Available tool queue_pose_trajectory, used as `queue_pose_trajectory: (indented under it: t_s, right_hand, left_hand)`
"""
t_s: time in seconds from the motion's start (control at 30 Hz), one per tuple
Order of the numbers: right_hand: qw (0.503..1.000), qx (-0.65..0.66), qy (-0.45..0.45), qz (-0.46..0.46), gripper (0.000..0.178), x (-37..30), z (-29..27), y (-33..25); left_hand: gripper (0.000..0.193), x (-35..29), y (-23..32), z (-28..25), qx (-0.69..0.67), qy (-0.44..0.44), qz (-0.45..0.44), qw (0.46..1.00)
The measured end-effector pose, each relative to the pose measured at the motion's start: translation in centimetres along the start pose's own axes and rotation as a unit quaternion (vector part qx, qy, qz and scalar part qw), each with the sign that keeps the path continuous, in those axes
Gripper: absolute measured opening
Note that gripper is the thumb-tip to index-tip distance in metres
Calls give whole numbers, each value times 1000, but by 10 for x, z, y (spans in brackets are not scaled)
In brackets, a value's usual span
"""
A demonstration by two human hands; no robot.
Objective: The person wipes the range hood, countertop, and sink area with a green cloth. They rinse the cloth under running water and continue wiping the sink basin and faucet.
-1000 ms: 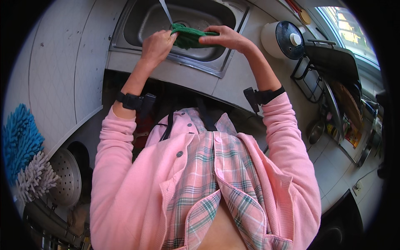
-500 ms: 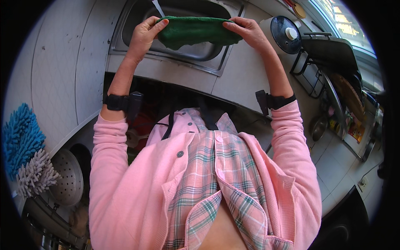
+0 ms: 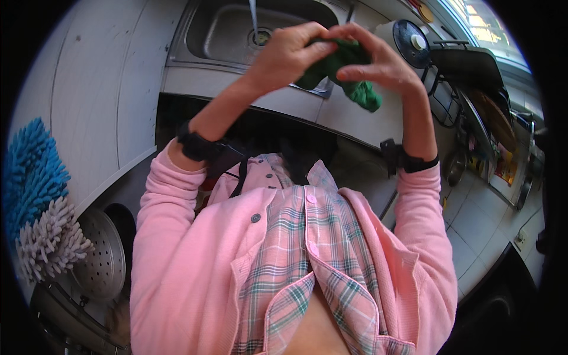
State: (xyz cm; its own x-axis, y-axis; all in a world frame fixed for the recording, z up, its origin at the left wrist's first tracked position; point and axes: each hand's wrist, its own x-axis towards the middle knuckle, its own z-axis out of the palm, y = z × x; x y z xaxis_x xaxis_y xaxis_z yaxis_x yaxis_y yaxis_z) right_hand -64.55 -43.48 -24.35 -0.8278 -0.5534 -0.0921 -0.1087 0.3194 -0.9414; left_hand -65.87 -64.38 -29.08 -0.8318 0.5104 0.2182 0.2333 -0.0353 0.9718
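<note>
A green cloth (image 3: 364, 94) is bunched up and folded between my two hands, above the front right edge of the sink. My left hand (image 3: 290, 56) grips it with closed fingers, thumb pointing right. Curved around the cloth's other side is my right hand (image 3: 384, 62), its thumb and fingers on either side of the fabric. The fingertips of both hands come close together at the top. One end of the cloth hangs below my right thumb. Behind my hands lies the steel sink (image 3: 195, 44), where a thin stream of water (image 3: 254, 15) falls near the drain (image 3: 261, 37).
A white pot with a dark lid (image 3: 410, 42) stands right of the sink. Beyond it a rack holds black pans (image 3: 470, 68) and lids. Blue (image 3: 35, 171) and grey (image 3: 53, 239) chenille mitts hang at the left, beside a perforated steel steamer tray (image 3: 100, 254).
The cloth was stretched wide between both hands over the sink; now it is gathered into a bundle. My left hand has moved right to meet the right, uncovering the drain.
</note>
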Motion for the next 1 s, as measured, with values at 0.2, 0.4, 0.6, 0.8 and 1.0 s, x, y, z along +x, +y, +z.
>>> queue_pose_trajectory:
  t_s: [0.2, 0.4, 0.6, 0.8, 1.0]
  right_hand:
    - [982, 140, 0, 125, 53, -20, 84, 93]
    - [971, -27, 29, 235, 32, -8, 137, 134]
    - [985, 2, 78, 153, 38, 31, 112, 93]
    - [938, -257, 199, 122, 33, 68, 175, 144]
    - [910, -374, 158, 87, 67, 36, 246, 185]
  left_hand:
    - [20, -50, -18, -12, -3, 56, -39, 998]
    - [18, -87, -24, -79, -48, 135, -87, 986]
    - [23, -125, -69, -163, -3, 280, -170, 945]
    - [79, -146, -176, -186, 352, 261, -242, 866]
    - [87, -146, -254, -126, 577, 221, -277, 736]
